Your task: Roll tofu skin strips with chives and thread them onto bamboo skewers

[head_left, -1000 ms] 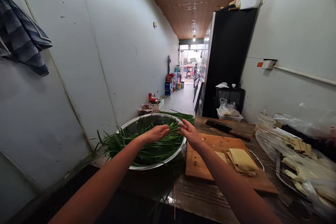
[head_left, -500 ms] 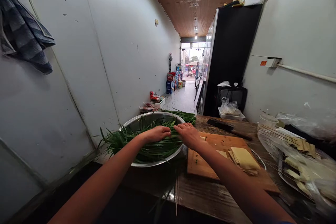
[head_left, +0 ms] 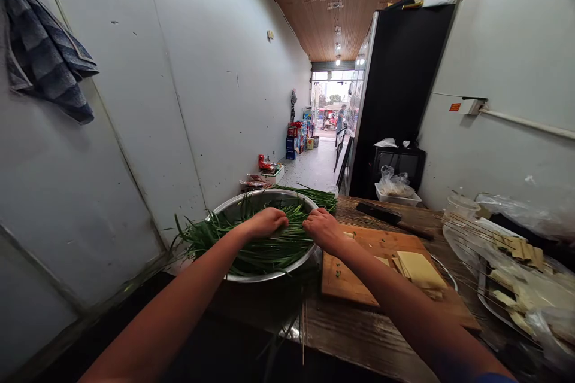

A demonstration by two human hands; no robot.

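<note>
A wide metal bowl [head_left: 269, 279] is heaped with long green garlic chives [head_left: 265, 254], whose leafy ends hang over its left rim. My left hand [head_left: 268, 222] is above the middle of the bowl, its fingers curled closed round some chives. At the right rim my right hand [head_left: 324, 230] is also closed, with chive stalks running from the left hand towards it. Its fingertips are partly hidden. A wooden cutting board [head_left: 354, 284] lies just right of the bowl, under my right forearm, and bears folded yellowish tofu sheets [head_left: 420, 270].
A cleaver [head_left: 381, 214] lies behind the board. More chives [head_left: 314, 194] rest behind the bowl. On the right are thin skewers [head_left: 469, 230] and a metal tray [head_left: 484, 293] with cut tofu pieces and plastic bags. A wall [head_left: 112, 131] borders the left side.
My left hand has shifted slightly left and up over the chives, and its fingers have curled in more. The fingers of my right hand have closed at the bowl's rim.
</note>
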